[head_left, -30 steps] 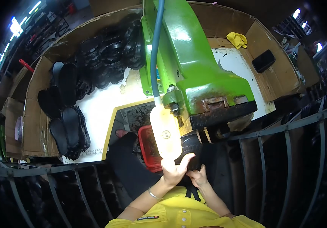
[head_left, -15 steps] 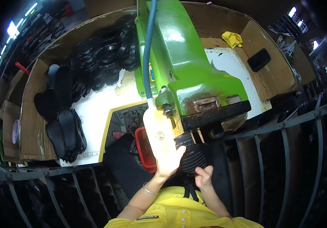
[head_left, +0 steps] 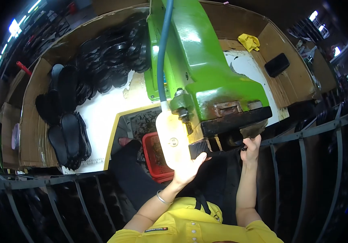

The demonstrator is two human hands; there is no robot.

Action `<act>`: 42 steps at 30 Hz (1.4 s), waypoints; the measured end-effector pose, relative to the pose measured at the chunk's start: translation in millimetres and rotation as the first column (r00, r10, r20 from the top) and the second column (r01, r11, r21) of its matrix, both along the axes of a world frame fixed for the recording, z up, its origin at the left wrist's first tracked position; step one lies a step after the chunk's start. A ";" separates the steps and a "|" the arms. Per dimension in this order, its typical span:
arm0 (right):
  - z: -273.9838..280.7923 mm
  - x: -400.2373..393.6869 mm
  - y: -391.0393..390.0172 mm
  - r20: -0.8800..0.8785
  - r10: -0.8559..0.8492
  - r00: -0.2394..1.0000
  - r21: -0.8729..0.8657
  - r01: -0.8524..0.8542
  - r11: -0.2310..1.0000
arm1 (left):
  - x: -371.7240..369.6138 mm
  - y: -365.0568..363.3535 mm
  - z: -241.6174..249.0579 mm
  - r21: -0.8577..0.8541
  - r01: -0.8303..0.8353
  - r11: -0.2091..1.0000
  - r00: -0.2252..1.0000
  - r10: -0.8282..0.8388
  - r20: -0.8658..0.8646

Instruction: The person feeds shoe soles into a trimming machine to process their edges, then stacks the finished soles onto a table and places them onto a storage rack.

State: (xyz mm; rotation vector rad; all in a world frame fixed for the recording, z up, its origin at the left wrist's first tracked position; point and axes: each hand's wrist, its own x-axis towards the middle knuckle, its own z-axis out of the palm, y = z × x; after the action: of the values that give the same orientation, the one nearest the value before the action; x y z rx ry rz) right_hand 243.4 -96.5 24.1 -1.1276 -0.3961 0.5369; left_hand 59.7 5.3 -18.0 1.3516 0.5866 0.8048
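A black ribbed shoe sole (head_left: 198,149) lies crosswise under the head of a green machine (head_left: 226,91), most of it hidden by the head. At its left end my left hand (head_left: 187,169) is closed on it, thumb on top and fingers out of sight below. My right hand (head_left: 251,149) is closed at the right end, fingers curled by the machine's right corner; the part it grips is mostly hidden. Just above my left hand, a bright lamp (head_left: 172,139) on a blue-grey flexible tube (head_left: 164,52) lights the machine's left side.
Many black soles (head_left: 113,56) lie heaped on the white tabletop (head_left: 101,115), with a smaller stack (head_left: 71,139) at left. Cardboard walls (head_left: 34,133) surround the table. A red basket (head_left: 151,156) stands below. At right are a yellow cloth (head_left: 249,42), a black block (head_left: 277,65) and metal rails (head_left: 303,158).
The sole has turned from hanging below the machine to lying crosswise under its head. My right hand has moved up and right to the machine's corner; my left hand has shifted slightly right.
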 end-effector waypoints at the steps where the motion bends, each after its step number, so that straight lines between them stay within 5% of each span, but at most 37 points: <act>1: 2.9 -0.9 7.7 -0.006 -0.007 1.000 0.018 0.007 1.000 | -1.3 1.4 -2.1 0.077 -0.006 0.997 0.998 0.011 -0.068; 2: 5.5 -4.6 16.8 -0.012 -0.015 1.000 0.036 0.015 0.999 | -5.5 5.2 -3.6 0.145 0.003 0.989 0.992 0.016 -0.127; 6: -22.4 -4.1 24.0 -0.071 0.095 0.993 0.049 -0.091 0.995 | -26.0 29.5 25.1 0.299 -0.162 0.940 0.986 0.142 0.087; 10: -26.0 -35.9 37.5 -0.127 0.127 0.984 0.059 -0.120 0.991 | -56.0 62.7 24.4 0.140 -0.105 0.985 0.994 0.098 0.054; 14: -34.9 -61.5 44.5 0.073 0.262 0.962 -0.017 -0.262 0.965 | -77.5 74.8 24.1 -0.217 -0.149 0.965 0.974 0.181 0.136; 16: -25.3 -71.2 49.3 -0.097 0.330 0.939 -0.009 -0.333 0.943 | -91.2 75.2 7.2 -0.339 -0.156 0.928 0.960 0.222 0.168; 18: -13.6 -77.8 60.5 0.162 0.319 0.934 -0.087 -0.309 0.947 | -102.1 66.6 -11.3 -0.498 -0.105 0.861 0.947 0.239 0.214; 20: -13.2 -76.2 61.7 0.320 0.336 0.886 -0.186 -0.289 0.939 | -123.3 62.6 -47.2 -0.412 0.013 0.911 0.997 0.021 0.078; 24: -8.5 -83.1 67.7 0.260 0.252 0.932 -0.076 -0.241 0.968 | -85.1 51.7 -35.6 0.034 0.312 0.950 0.931 -0.298 -0.210; 26: -11.6 -84.3 66.3 0.243 0.212 0.947 -0.054 -0.205 0.977 | -45.0 35.4 -6.1 0.089 0.167 0.982 0.986 -0.167 -0.007; 27: -15.4 -86.1 61.6 0.316 0.125 0.940 -0.103 -0.097 0.990 | -33.7 33.5 -8.7 0.127 0.184 0.975 0.982 -0.175 -0.072; 30: -29.4 -101.0 46.3 0.130 -0.063 0.989 0.070 0.055 0.996 | -10.3 26.6 -10.6 0.101 0.150 0.984 0.986 -0.141 -0.092; 32: -59.3 -112.2 2.9 0.176 0.242 0.954 -0.217 -0.202 0.955 | -4.8 18.3 -5.8 0.041 0.044 0.998 0.999 -0.045 0.026; 34: -104.3 -118.8 -37.4 -0.178 0.375 0.910 -0.267 -0.411 0.871 | -8.0 16.4 -4.2 -0.006 0.009 1.000 0.998 -0.009 0.063; 35: -96.8 -116.5 -43.0 -0.294 0.317 0.902 -0.181 -0.378 0.908 | -9.2 16.0 -7.1 -0.007 -0.022 1.000 0.997 0.022 0.074; 38: -83.8 -84.2 -53.3 -0.266 0.131 0.955 -0.167 -0.179 0.970 | -16.2 20.7 -0.6 0.073 -0.075 0.995 0.994 0.069 0.087; 42: -37.1 -49.6 -24.7 -0.118 0.091 0.989 -0.090 -0.102 0.991 | -28.1 34.4 26.0 0.186 -0.075 0.980 0.993 0.055 0.107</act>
State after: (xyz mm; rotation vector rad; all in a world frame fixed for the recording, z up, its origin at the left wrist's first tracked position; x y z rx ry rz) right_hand 193.8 -121.2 -13.0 -1.1677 -0.3302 0.7084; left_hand 31.6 39.7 8.0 1.4612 0.4852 0.9976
